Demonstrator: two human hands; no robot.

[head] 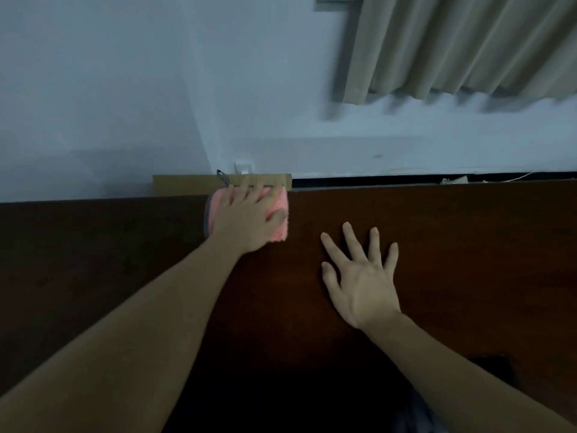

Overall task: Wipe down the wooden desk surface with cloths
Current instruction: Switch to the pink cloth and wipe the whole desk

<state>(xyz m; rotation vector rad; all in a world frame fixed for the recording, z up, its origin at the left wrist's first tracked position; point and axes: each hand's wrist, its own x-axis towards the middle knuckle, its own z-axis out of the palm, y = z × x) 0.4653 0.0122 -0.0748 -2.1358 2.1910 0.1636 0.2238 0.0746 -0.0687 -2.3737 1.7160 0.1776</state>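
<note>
Your left hand [246, 218] lies flat on the cloth [279, 210], which sits on the table [468, 245] at its far edge. Your right hand [362, 276] rests on the table to the right of the cloth and nearer to you, apart from it. Behind the cloth, past the table's far edge, a cardboard box [187, 184] stands against the wall [109, 89]. A curtain [468, 42] hangs on the wall, up and to the right.

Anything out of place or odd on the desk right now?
Nothing stands out. The left hand presses the pink cloth flat at the desk's far edge; the right hand is spread open over bare wood. No spills or damage visible.
</note>
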